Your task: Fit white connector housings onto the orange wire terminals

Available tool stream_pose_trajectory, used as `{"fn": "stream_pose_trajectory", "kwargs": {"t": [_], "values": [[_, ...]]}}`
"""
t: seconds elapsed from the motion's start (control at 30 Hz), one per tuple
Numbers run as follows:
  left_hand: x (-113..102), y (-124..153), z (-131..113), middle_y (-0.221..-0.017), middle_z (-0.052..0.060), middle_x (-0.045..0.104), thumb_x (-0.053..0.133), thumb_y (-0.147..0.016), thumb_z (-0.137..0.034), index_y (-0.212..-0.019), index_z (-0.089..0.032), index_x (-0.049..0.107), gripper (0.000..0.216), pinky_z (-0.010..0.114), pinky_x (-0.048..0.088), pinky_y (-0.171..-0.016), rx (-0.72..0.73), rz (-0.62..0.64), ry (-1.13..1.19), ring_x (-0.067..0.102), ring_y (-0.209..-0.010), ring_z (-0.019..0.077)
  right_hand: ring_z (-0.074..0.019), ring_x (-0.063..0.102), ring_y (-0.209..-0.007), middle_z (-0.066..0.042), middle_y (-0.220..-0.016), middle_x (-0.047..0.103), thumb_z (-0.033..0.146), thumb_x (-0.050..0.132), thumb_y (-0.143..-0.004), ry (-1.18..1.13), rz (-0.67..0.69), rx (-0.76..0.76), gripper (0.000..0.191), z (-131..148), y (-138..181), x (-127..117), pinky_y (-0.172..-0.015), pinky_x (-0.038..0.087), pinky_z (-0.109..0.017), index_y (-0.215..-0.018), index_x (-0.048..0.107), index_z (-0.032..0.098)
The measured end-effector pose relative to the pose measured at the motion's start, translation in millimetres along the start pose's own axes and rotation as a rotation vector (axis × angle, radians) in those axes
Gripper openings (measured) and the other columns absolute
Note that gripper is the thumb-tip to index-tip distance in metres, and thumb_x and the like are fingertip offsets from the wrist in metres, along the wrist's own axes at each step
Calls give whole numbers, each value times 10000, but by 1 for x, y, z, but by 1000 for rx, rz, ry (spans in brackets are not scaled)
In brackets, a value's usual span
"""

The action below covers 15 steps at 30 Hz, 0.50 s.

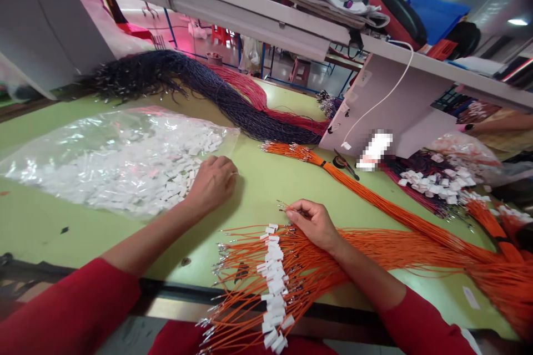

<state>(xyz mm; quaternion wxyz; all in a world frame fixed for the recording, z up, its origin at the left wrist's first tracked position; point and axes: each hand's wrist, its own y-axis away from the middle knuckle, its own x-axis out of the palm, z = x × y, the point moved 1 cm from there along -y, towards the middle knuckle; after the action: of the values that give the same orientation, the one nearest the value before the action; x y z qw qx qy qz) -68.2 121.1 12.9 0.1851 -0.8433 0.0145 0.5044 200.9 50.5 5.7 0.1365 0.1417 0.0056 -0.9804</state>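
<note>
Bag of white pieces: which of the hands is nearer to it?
Left. The left hand is at the right-hand edge of the bag, contact unclear; the right hand is farther off to the right, by the orange wires.

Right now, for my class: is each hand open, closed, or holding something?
Left hand: curled beside the clear bag; grip cannot be told.
Right hand: closed, holding orange wire ends.

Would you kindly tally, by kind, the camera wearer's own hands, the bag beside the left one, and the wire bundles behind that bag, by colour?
Left hand and right hand: 2
Clear bag of white pieces: 1
Dark blue wire bundle: 1
Red wire bundle: 1
Total: 5
</note>
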Motion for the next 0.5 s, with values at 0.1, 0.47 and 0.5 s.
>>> {"fn": "stream_pose_trajectory", "kwargs": {"t": [0.1, 0.47, 0.5], "values": [[9, 19, -30, -734, 35, 677, 602, -839, -352, -885, -185, 678, 189, 324, 482, -661, -122, 239, 631, 604, -649, 185, -116, 430, -572, 17, -635, 542, 436, 683, -835, -41, -38, 4, 269, 2, 1, 0, -539, 346, -246, -781, 659, 173], [30, 57, -75, -579, -44, 628, 872, -707, -344, -898, -170, 723, 298, 288, 504, -783, -583, 530, 1642, 624, -617, 110, -106, 393, -544, 20, -604, 529, 355, 663, -830, 23, -49, -42, 199, 10, 8, 0, -514, 321, -242, -754, 663, 171], [30, 57, -76, -552, -55, 604, 864, -723, -329, -896, -171, 718, 276, 294, 502, -800, -572, 534, 1664, 594, -587, 96, -103, 388, -543, 21, -604, 525, 348, 661, -832, 35, -47, -51, 196, 10, 8, 1, -512, 318, -240, -751, 662, 169]]}}
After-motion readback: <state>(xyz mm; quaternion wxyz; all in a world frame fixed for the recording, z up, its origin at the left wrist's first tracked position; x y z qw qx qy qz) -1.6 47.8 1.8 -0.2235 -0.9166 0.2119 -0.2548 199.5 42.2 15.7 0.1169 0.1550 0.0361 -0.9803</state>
